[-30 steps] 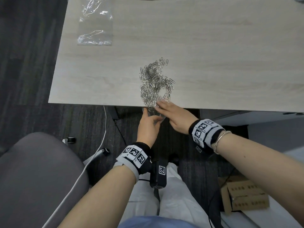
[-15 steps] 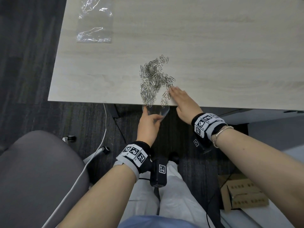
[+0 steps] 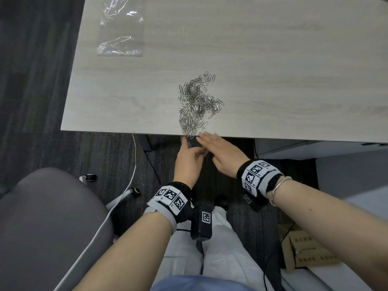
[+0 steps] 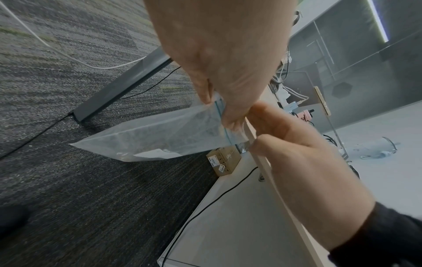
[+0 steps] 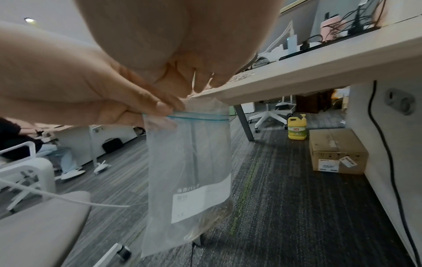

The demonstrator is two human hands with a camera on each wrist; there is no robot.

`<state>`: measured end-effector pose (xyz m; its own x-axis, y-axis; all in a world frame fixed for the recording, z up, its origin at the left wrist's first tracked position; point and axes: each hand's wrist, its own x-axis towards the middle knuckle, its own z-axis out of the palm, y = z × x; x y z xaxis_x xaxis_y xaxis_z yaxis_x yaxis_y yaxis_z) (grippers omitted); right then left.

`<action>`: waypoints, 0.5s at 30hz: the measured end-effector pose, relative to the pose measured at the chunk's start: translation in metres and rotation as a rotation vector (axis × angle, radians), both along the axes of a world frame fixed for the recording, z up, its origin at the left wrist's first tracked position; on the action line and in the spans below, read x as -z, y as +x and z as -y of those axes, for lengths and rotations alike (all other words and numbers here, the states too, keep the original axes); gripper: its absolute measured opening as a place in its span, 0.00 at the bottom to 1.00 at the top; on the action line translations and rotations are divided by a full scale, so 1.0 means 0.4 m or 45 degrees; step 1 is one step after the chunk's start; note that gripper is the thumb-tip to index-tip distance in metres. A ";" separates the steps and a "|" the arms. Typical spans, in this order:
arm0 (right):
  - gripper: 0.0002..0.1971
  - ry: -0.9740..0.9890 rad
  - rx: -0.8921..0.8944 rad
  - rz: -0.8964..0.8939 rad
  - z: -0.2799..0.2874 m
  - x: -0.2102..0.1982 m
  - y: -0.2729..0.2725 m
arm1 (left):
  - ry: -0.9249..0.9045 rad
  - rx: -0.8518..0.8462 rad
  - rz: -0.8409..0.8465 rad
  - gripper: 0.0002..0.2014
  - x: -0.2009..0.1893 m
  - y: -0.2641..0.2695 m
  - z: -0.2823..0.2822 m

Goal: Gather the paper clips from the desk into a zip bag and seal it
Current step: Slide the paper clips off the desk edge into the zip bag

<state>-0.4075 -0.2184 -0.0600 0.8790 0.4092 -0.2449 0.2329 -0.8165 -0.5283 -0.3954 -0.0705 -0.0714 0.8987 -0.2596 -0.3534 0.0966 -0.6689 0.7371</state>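
In the head view, the paper clips [image 3: 198, 103] lie heaped on the desk [image 3: 273, 70], centre frame, reaching its near edge. The left hand [image 3: 188, 159] is below that edge; the right hand [image 3: 220, 153], fingers extended, is at the edge beside the heap. Only the right wrist view shows the zip bag [image 5: 189, 171] in full, hanging under the edge at centre frame, its top pinched by the left hand's fingers [image 5: 157, 106]. The left wrist view shows the blue zip line [image 4: 220, 115].
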 end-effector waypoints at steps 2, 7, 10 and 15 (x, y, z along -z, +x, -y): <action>0.34 0.054 0.101 0.053 0.010 0.003 0.020 | 0.001 -0.016 -0.012 0.09 -0.001 -0.001 -0.002; 0.34 -0.032 0.082 0.057 -0.004 0.000 0.092 | 0.027 -0.046 -0.011 0.09 -0.009 0.001 -0.020; 0.35 -0.161 -0.028 0.035 -0.028 0.001 0.123 | 0.033 -0.069 -0.013 0.09 -0.009 0.005 -0.034; 0.34 -0.228 -0.124 0.040 -0.031 0.010 0.100 | 0.031 -0.083 0.003 0.09 -0.008 0.008 -0.039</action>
<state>-0.3676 -0.2060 -0.0638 0.8460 0.4447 -0.2943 0.3293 -0.8697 -0.3676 -0.3920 -0.0547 -0.0683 0.9143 -0.1918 -0.3568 0.1388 -0.6791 0.7208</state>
